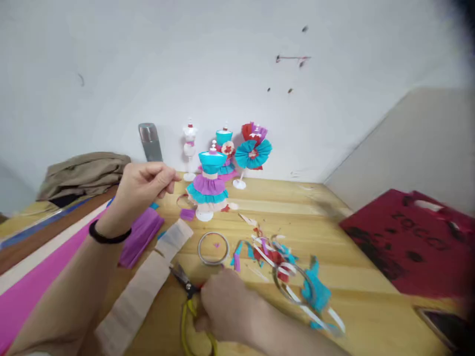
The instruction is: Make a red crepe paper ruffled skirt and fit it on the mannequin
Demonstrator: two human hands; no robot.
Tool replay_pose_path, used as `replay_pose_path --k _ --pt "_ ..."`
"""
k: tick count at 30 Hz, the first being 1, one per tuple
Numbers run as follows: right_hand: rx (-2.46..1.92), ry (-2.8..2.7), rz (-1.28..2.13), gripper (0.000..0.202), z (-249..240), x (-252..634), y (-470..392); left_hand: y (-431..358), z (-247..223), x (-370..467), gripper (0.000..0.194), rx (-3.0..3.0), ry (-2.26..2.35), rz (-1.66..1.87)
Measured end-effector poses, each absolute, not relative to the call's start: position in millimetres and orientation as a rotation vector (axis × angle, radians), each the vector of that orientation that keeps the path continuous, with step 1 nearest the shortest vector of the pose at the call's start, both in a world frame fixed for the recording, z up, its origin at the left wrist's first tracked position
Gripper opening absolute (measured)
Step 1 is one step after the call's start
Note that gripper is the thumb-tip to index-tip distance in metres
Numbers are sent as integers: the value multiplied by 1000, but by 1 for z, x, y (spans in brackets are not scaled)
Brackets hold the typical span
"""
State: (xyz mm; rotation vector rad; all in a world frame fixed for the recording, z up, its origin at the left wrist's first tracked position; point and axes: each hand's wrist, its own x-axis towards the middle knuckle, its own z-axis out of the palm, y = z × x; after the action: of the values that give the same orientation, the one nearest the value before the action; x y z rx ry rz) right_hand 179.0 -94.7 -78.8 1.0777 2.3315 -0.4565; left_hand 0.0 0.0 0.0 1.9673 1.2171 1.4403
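Lighting's pretty decent here, bright enough and kinda cool on the white wall, with soft shading and no harsh glare. The wooden tabletop looks warmer, with a pale sheen toward the back. Can't tell where the light's coming from. The right hand is smeary, the lettering on the red bag is soft, and the wide view stretches stuff near the edges. Top right corner goes dark and blurry.

This looks like a craft corner. On the wooden surface before me lie crepe-paper scraps, cut strips and yellow-handled scissors, with small dress forms in ruffled paper along its back edge, against a plain, marked wall.
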Motion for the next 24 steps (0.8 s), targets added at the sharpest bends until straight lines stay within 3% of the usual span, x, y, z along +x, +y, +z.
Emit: replay_pose_path --k 6,19,24 --pt "1174 2356 -412 51 -79 179 -98 17 -10 -9 31 1775 1212 1278" --pt "1093 2334 -372 38 -68 184 -99 -2 4 -18 30 1852 1228 985" --pt "1087 2347 -369 34 -67 187 -99 4 5 -32 29 1972 1497 942"
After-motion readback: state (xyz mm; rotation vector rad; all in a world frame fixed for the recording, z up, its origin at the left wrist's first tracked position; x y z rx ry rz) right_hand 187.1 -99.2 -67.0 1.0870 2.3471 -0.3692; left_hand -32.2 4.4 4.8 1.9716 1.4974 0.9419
